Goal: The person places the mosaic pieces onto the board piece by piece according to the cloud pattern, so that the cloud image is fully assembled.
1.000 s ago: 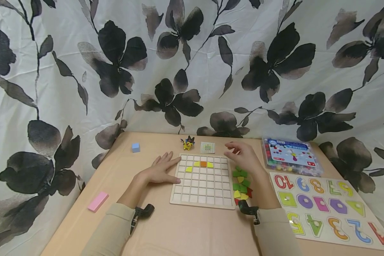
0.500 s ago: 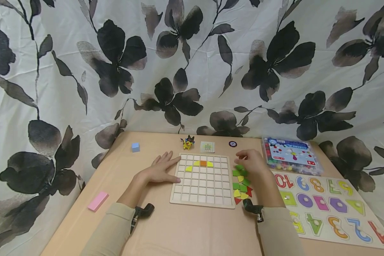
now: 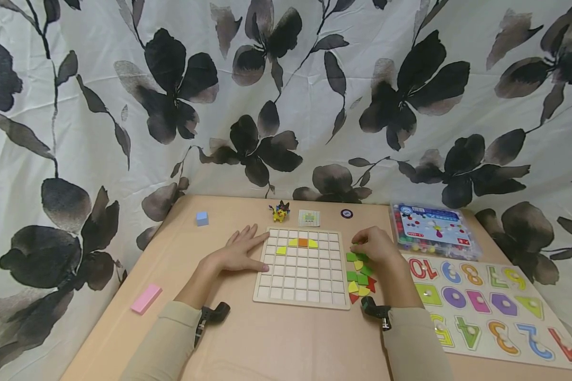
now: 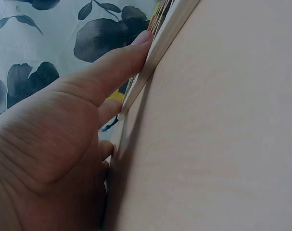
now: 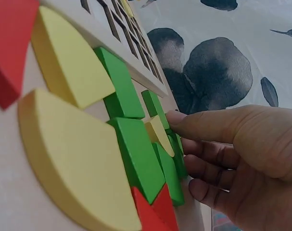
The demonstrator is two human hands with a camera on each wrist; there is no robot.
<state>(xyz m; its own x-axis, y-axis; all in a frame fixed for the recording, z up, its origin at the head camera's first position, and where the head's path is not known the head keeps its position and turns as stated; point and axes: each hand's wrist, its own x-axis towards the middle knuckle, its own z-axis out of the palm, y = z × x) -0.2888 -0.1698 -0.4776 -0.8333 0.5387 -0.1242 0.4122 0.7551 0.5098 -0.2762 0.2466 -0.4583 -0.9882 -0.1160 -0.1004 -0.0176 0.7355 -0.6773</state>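
A wooden grid board (image 3: 302,272) lies in the middle of the table, an orange square (image 3: 303,244) and several yellow pieces set in its upper cells. My left hand (image 3: 238,256) rests at its left edge with fingers spread; in the left wrist view the thumb (image 4: 121,62) lies straight against the board's rim. My right hand (image 3: 374,246) is beside the board's upper right corner, at the far end of a pile of green, yellow and red blocks. In the right wrist view, its thumb (image 5: 203,126) and bent fingers pinch a green block (image 5: 177,156), partly hidden.
Behind the board stand a small yellow figure (image 3: 279,212), a patterned card (image 3: 309,219) and a dark round disc (image 3: 346,214). To the right are a clear box (image 3: 434,233) and a number puzzle (image 3: 495,312). A blue cube (image 3: 202,219) and pink block (image 3: 146,299) lie left.
My right hand has moved from above the board's far right corner toward me and rightward, down to the green blocks. The dark disc now shows. My left hand stays put.
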